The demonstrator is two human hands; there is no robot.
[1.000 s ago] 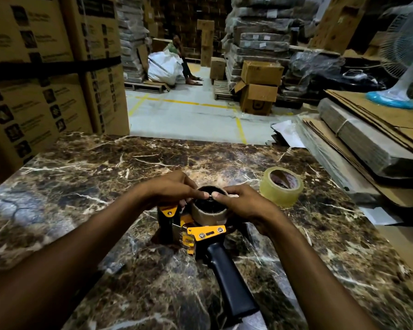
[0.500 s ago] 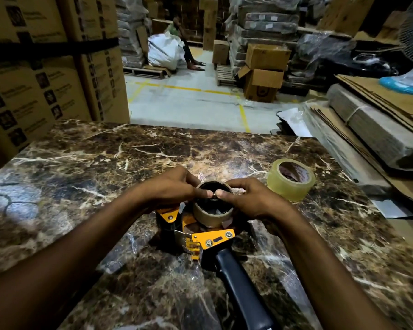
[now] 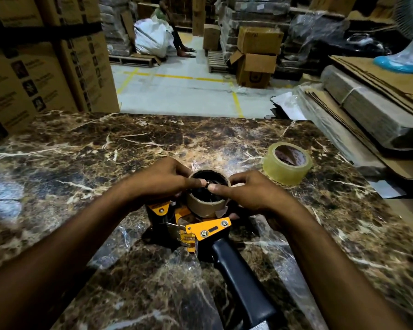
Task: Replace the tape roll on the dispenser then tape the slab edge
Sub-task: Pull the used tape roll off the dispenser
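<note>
A black and orange tape dispenser (image 3: 208,231) lies on the brown marble slab (image 3: 81,158), its black handle (image 3: 243,277) pointing toward me. An empty brown cardboard core (image 3: 204,207) sits on its spool. My left hand (image 3: 160,179) and my right hand (image 3: 250,191) grip the core from both sides, with the fingertips meeting over its dark hollow centre. A full roll of clear tape (image 3: 287,163) lies flat on the slab, to the right of my right hand and apart from it.
Stacked cardboard boxes (image 3: 45,67) stand left of the slab. Flattened cardboard sheets (image 3: 372,108) and a fan base (image 3: 401,61) lie at the right. Beyond the slab's far edge is concrete floor with yellow lines, boxes (image 3: 258,55), and a seated person (image 3: 174,32).
The view has tilted and come closer. Both hands stay on the cardboard core, fingertips pressing closer together over its centre. The clear tape roll has not moved.
</note>
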